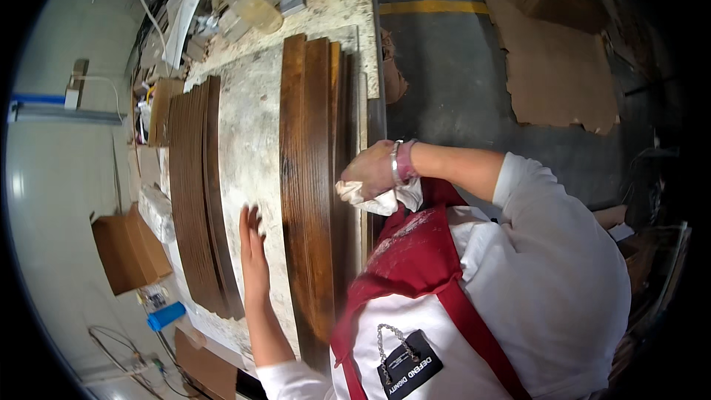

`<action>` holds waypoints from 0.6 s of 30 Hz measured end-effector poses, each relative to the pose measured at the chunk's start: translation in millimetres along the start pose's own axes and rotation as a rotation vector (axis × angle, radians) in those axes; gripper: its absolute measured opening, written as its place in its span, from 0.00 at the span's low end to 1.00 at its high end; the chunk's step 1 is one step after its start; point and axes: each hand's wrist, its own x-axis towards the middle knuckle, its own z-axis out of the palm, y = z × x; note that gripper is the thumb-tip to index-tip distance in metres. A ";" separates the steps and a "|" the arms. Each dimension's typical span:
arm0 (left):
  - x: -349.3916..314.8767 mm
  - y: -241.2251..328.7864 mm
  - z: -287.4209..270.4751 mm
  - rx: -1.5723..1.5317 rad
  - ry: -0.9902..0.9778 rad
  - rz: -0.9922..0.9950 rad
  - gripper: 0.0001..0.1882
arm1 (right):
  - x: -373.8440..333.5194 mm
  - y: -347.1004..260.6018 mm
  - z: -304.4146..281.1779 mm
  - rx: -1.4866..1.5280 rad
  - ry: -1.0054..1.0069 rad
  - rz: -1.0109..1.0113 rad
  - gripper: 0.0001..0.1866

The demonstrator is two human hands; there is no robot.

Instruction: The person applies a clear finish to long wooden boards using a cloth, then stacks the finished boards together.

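My right hand [372, 169], purplish with stain or a thin glove, is closed around a crumpled white cloth [385, 200]. It is at the right edge of several long brown-stained wooden boards [305, 163], which lie side by side on a whitish, smeared worktable [252, 126]. To the left of these boards, my left hand [254, 252] hovers over the table with its fingers stretched out, holding nothing. Whether it touches the surface I cannot tell. A second row of dark brown boards [194, 192] is packed tightly further left.
A bottle of yellowish liquid [259, 13] and clutter crowd the table's far end. On the left are an open cardboard box [129, 252] and a blue cylinder [166, 316]. Flattened cardboard [555, 67] covers part of the grey floor at right.
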 end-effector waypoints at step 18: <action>109.4 -3.0 42.0 -0.332 -0.413 -0.275 0.40 | 9.1 -13.7 -4.2 -0.227 -0.301 -0.174 0.16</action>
